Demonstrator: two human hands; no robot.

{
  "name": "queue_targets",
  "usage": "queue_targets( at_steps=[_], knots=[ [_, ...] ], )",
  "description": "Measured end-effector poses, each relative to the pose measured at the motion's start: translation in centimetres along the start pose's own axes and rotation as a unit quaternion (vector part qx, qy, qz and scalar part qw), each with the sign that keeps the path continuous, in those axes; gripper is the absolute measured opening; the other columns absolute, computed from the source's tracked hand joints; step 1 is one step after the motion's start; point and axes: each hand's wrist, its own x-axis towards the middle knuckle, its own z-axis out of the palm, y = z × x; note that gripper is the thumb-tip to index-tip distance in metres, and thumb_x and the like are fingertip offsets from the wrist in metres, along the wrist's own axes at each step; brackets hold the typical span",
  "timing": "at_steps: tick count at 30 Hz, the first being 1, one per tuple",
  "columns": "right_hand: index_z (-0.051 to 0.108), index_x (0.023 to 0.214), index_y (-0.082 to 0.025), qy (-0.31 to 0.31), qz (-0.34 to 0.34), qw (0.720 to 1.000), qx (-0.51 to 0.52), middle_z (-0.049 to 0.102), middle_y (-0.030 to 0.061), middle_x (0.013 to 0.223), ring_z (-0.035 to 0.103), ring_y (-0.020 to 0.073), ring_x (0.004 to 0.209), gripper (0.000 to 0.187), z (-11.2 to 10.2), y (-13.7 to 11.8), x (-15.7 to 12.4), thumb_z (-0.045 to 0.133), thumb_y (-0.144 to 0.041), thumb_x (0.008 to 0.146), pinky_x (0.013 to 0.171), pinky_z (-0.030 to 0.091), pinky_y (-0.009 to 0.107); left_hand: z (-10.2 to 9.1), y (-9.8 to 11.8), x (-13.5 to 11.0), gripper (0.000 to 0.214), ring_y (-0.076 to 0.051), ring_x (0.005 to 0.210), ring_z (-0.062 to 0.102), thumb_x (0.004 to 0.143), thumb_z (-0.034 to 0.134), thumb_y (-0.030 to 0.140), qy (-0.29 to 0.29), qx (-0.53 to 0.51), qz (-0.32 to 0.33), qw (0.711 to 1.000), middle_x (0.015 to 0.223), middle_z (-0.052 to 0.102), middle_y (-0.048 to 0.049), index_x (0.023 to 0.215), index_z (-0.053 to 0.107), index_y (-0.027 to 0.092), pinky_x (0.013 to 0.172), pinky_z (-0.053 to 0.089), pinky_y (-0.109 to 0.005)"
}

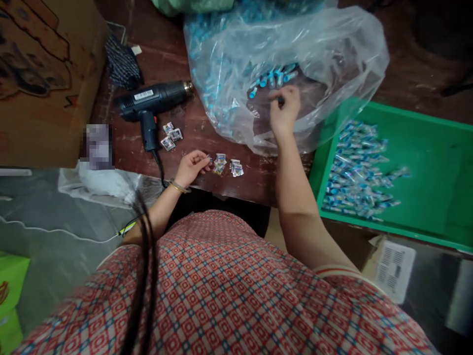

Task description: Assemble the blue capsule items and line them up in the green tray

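Note:
My right hand (284, 111) reaches into the mouth of a large clear plastic bag (325, 54) and pinches a small dark-tipped piece close to a cluster of small blue-capped tubes (272, 79). My left hand (192, 166) rests near the table's front edge, fingers curled on a small shiny label. Right beside it lie two small piles of printed labels (227, 165).
A black heat gun (151, 101) lies on the brown table, its cord running off the front edge, with a few labels (170, 136) by its handle. A green tray (436, 162) at right holds several wrapped tubes (356, 170). A cardboard box (44, 84) stands at left.

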Motion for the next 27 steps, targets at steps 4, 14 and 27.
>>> queue_targets(
  at_steps=[4,14,27],
  knots=[
    [0.074,0.108,-0.027,-0.07,-0.056,0.993,0.076,0.064,0.0095,0.13,0.064,0.0276,0.121,0.017,-4.0,-6.0,-10.1,0.063,-0.038,0.103,0.1,0.055,0.049,1.7,0.2,0.0,0.051,-0.01,0.06,0.062,0.067,0.094,0.055,-0.015,-0.055,0.021,0.998,0.067,0.066,0.002,0.081,0.06,0.019,0.054,0.045,-0.02],
    [0.072,0.092,-0.024,-0.138,-0.092,0.975,0.151,0.07,0.0079,0.12,0.067,0.0238,0.112,0.008,-3.1,-10.7,-17.2,0.068,-0.029,0.097,0.104,0.055,0.046,4.3,1.4,-1.6,0.04,-0.012,0.062,0.06,0.071,0.093,0.049,-0.062,0.006,0.077,0.995,0.071,0.069,0.0007,0.087,0.073,0.018,0.059,0.047,-0.024],
    [0.064,0.121,-0.032,-0.136,0.006,0.939,0.317,0.074,0.002,0.116,0.074,0.0188,0.103,0.027,-4.8,-9.4,-16.6,0.066,-0.051,0.102,0.095,0.067,0.041,3.7,1.2,-1.3,0.042,-0.009,0.056,0.052,0.056,0.097,0.048,-0.023,-0.005,0.035,0.999,0.062,0.066,0.0011,0.065,0.071,0.017,0.057,0.041,-0.023]
  ],
)
